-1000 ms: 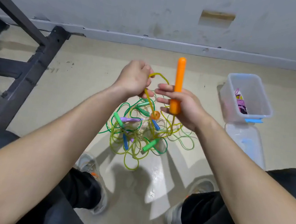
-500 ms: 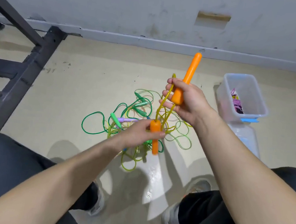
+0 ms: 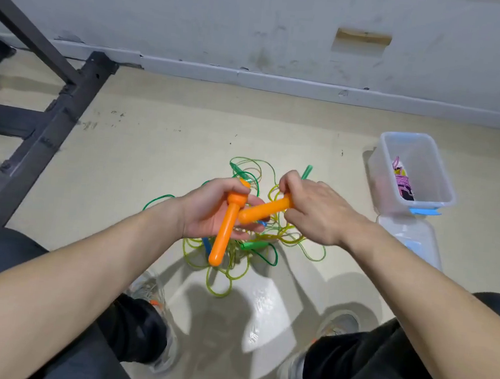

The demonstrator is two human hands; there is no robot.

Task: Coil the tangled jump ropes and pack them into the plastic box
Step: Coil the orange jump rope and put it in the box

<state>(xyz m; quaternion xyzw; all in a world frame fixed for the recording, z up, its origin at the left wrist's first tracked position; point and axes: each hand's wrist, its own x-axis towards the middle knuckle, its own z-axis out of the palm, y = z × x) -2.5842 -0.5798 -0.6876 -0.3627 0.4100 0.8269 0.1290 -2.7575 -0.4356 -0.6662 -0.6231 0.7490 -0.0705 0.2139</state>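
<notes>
A tangle of green and yellow jump ropes (image 3: 237,249) with green and blue handles lies on the floor between my feet. My left hand (image 3: 210,210) grips one orange handle (image 3: 223,235) near its collar, its long end pointing down. My right hand (image 3: 317,208) holds a second orange handle (image 3: 263,210), whose tip touches the first. Yellow cord runs from the handles into the pile. The clear plastic box (image 3: 438,189) stands to the right with a pink and purple rope (image 3: 403,182) inside.
The box's clear lid (image 3: 412,238) with blue clips lies on the floor in front of the box. A dark metal frame (image 3: 43,135) stands at the left. The wall and skirting run across the back. My shoes (image 3: 153,296) flank the pile.
My left hand lifted the second orange handle off the pile. My right hand lowered and tilted its handle. Both handles now meet in front of me.
</notes>
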